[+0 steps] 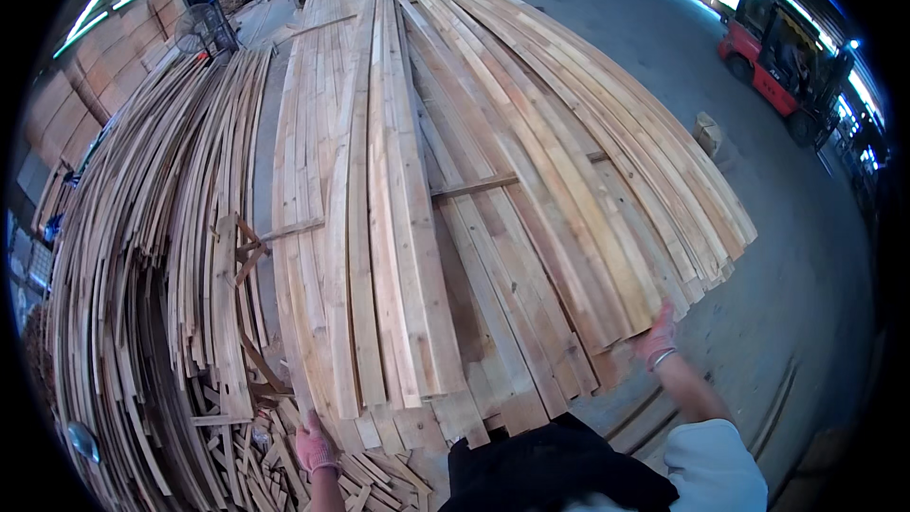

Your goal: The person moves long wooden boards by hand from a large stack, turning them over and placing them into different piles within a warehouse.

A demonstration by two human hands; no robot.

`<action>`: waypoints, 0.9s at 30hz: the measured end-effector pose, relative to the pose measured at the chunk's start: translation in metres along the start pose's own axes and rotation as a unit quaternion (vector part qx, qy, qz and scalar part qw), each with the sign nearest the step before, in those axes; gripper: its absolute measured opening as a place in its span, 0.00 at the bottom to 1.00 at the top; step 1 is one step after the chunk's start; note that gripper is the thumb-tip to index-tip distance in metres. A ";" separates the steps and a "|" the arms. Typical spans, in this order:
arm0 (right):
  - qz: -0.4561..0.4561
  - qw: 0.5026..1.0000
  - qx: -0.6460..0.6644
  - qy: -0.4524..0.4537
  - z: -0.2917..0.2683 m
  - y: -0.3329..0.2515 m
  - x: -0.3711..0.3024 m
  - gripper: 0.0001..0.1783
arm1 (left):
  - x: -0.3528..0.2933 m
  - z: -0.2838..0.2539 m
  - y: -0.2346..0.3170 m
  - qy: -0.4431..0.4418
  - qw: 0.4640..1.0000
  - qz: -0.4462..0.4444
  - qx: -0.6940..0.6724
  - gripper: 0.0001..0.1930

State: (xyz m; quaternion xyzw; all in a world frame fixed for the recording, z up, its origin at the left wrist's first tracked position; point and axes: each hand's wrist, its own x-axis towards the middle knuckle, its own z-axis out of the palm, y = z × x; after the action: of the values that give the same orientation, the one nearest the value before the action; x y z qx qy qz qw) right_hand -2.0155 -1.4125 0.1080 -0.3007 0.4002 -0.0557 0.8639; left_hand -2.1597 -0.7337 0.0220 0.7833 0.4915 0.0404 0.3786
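Note:
My right hand [656, 339], in a pink glove, is closed round the near end of a long wooden board [607, 275] on the right of the stack. The board lies slantwise over other boards. Low on the left, my left hand [314, 446], also gloved in pink, is beside the near end of the left-hand boards [322, 360]. Its fingers point forward and look loosely apart, with nothing visible in them. Between my hands, a raised bundle of pale planks [403, 275] runs away from me, and lower planks [502, 275] show in the gap to its right.
A thin crosswise batten [474, 186] lies between layers. Narrow, darker strips [123, 256] are piled on the left, with short offcuts [270, 455] near my left hand. A fan [199, 30] stands at the far left. On the right, a red forklift [773, 81] stands on the grey floor [664, 57].

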 end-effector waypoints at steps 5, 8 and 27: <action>0.025 0.982 -0.128 -0.139 0.037 0.111 -0.074 0.37 | -0.028 -0.013 0.046 -0.021 1.000 0.009 0.013 0.34; 0.132 0.983 -0.094 -0.088 0.080 0.168 -0.113 0.37 | -0.026 -0.018 0.043 -0.015 0.999 0.014 0.034 0.32; -0.180 0.983 -0.023 0.041 -0.086 -0.118 0.032 0.12 | -0.104 -0.010 0.137 -0.047 0.981 -0.091 0.164 0.40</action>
State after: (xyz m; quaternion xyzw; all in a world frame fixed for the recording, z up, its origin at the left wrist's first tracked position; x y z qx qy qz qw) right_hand -2.0385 -1.5602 0.1107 -0.3855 0.3756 -0.2128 0.8155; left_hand -2.1166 -0.8430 0.1477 0.7877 0.5424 -0.1119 0.2697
